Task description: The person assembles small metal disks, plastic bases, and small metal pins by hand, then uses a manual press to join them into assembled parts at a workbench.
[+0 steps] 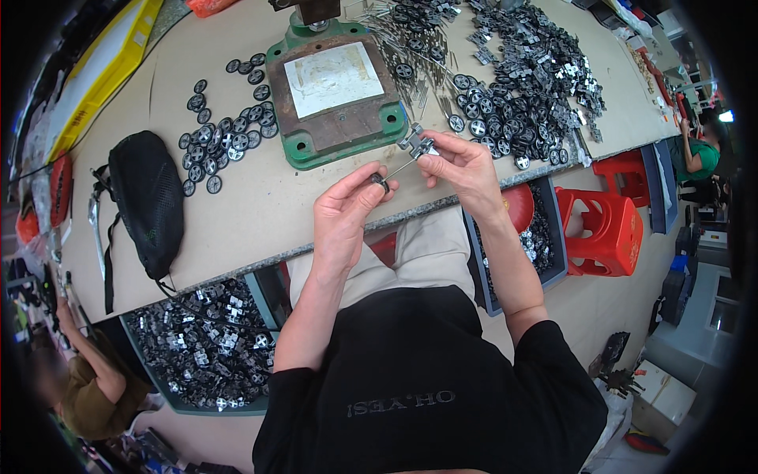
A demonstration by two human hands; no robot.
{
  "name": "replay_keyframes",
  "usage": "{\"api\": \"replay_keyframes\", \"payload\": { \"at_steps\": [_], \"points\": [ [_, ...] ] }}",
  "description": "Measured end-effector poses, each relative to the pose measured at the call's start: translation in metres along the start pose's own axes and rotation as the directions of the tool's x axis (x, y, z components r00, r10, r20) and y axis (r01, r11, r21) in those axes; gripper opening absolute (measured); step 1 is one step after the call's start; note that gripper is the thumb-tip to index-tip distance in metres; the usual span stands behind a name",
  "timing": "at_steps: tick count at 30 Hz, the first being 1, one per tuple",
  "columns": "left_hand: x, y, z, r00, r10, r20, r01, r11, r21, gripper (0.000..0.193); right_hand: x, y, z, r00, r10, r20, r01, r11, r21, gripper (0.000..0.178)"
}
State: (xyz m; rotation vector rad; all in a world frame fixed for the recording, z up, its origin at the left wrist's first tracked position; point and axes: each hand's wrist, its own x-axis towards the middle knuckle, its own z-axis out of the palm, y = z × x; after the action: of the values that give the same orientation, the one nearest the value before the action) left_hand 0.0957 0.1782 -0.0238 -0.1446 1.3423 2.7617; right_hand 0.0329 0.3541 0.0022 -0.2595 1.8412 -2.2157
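Between the fingertips of my left hand (pixel 345 207) is a small black toy wheel (pixel 380 182), with a thin metal axle (pixel 401 168) running from it up to the right. My right hand (pixel 464 167) pinches a small grey and black plastic chassis part (pixel 418 143), which the axle's other end meets. Whether the axle passes through that part I cannot tell. Both hands are above the table's near edge, just in front of a green press base (pixel 300 148) with a worn white plate (pixel 332 80) on top.
Loose wheels (pixel 213 150) lie left of the press, near a black bag (pixel 145 201). Behind and right are metal rods (pixel 399 47), more wheels (pixel 505 118) and heaped chassis parts (pixel 545 55). Filled bins (pixel 264 304) stand below the table, red stools (pixel 604 229) at right. Two other people sit nearby.
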Motion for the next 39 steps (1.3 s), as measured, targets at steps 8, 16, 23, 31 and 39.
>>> {"api": "replay_keyframes", "payload": {
  "at_steps": [8,16,23,31,39],
  "points": [
    [0.0,0.0,0.001,1.0,0.001,-0.026,0.0,1.0,0.018,0.028,-0.004,-0.001,0.007,0.968,-0.247,-0.032,0.241,0.961,-0.134,0.031],
    [0.0,-0.005,-0.001,0.999,0.041,-0.022,-0.04,0.998,0.038,0.028,-0.009,0.002,0.011,0.964,-0.25,-0.086,0.216,0.932,-0.291,0.028],
    [0.0,0.001,0.002,0.996,-0.079,-0.036,0.077,0.994,-0.072,0.027,-0.015,0.01,0.013,0.975,-0.199,-0.098,0.181,0.97,-0.162,0.027],
    [0.002,-0.001,0.005,0.989,-0.145,-0.001,0.144,0.983,-0.114,0.027,-0.016,0.018,0.02,0.99,-0.142,0.019,0.142,0.99,-0.016,0.03],
    [0.004,-0.002,0.01,0.996,-0.084,-0.016,0.083,0.993,-0.085,0.027,-0.017,0.013,0.025,0.994,-0.103,-0.043,0.094,0.98,-0.176,0.023]
  ]
}}
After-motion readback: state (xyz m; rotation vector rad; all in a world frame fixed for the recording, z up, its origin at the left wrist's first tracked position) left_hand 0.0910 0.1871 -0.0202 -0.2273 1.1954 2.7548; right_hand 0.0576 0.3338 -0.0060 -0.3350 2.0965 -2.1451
